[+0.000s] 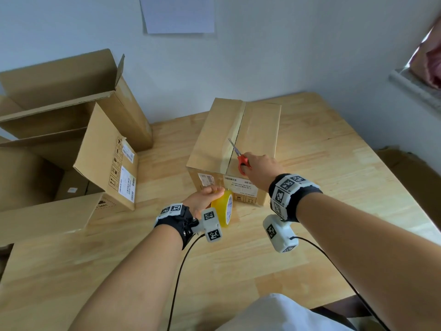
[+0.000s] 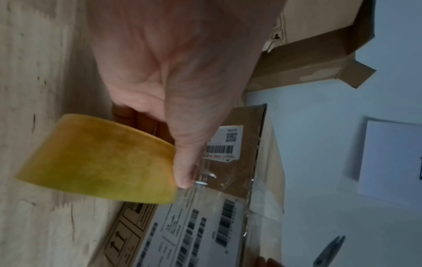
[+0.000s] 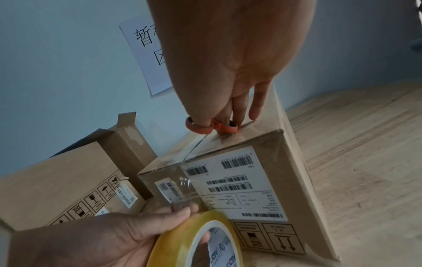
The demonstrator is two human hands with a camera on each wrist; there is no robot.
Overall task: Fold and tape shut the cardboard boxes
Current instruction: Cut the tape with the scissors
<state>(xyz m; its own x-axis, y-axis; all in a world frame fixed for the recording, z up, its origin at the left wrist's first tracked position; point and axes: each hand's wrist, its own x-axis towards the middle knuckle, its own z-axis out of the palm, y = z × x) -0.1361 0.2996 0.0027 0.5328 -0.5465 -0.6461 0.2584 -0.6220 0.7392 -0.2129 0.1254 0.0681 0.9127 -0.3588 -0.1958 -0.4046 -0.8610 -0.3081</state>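
Cardboard box (image 1: 235, 149) sits mid-desk (image 1: 334, 163), seam taped. Left hand (image 1: 202, 199) grips the tape roll (image 1: 224, 206) at its near face; right hand (image 1: 261, 169) holds red scissors (image 1: 239, 156) on top. Slack tape could wrinkle or stick to itself before the cut.

"暂" on wall paper (image 3: 146, 54), "3401" on open box (image 1: 105, 204), barcode labels unreadable on taped box (image 3: 237, 184)

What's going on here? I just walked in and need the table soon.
A person is taping a closed cardboard box on the wooden table. The left hand holds a yellow tape roll low at the box's front; the right hand holds red-handled scissors over the taped top seam. Open boxes wait at the left.
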